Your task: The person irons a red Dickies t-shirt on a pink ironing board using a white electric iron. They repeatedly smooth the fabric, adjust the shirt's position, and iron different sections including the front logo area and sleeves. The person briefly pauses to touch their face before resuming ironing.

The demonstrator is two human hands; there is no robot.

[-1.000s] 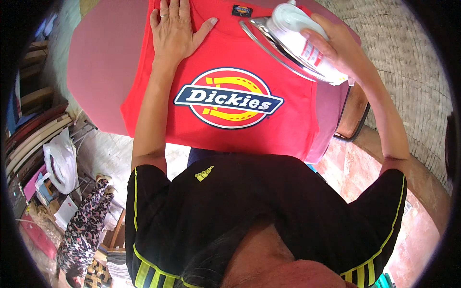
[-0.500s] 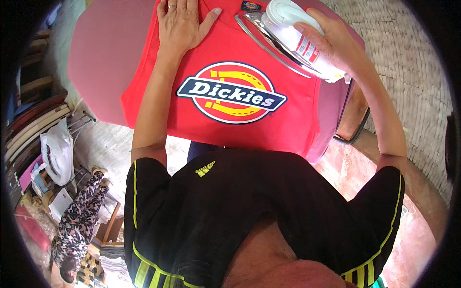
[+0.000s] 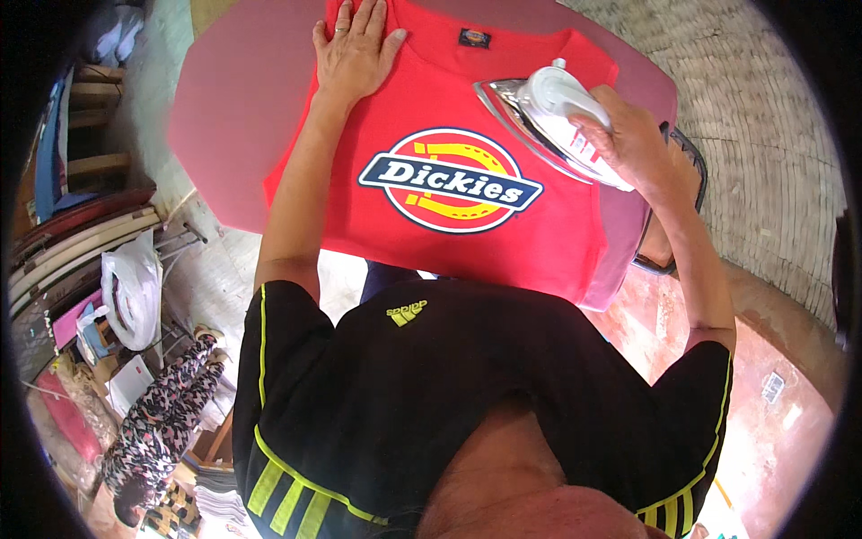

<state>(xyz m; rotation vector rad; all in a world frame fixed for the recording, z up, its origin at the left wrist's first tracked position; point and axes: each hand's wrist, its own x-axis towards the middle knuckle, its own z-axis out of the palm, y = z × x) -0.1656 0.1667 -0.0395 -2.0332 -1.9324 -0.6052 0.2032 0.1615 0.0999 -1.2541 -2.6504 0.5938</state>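
A red sleeveless shirt (image 3: 341, 216) with a printed logo on its chest lies spread on a pink-covered ironing board (image 3: 229, 117). Its neckline, with a small dark label (image 3: 474, 38), points away from me. My left hand (image 3: 356, 56) rests flat on the shirt's far left shoulder, fingers stretched out and thumb apart. My right hand (image 3: 628, 135) is wrapped round the handle of a white clothes iron (image 3: 558, 99). The iron's metal soleplate is over the shirt's right side, beside the logo, its tip pointing away and to the left.
Folded boards or tables (image 3: 90, 242) lean at the left, with a white plastic bag (image 3: 135, 292) near them. Another person (image 3: 162, 418) in patterned clothes is at the lower left, close to a stack of folded cloth (image 3: 220, 494). A woven mat surface (image 3: 754, 135) extends on the right.
The iron in my right hand has moved nearer to me along the shirt's right side, and more of the far right shoulder shows. My left hand stays flat on the shirt. The whole view has shifted slightly.
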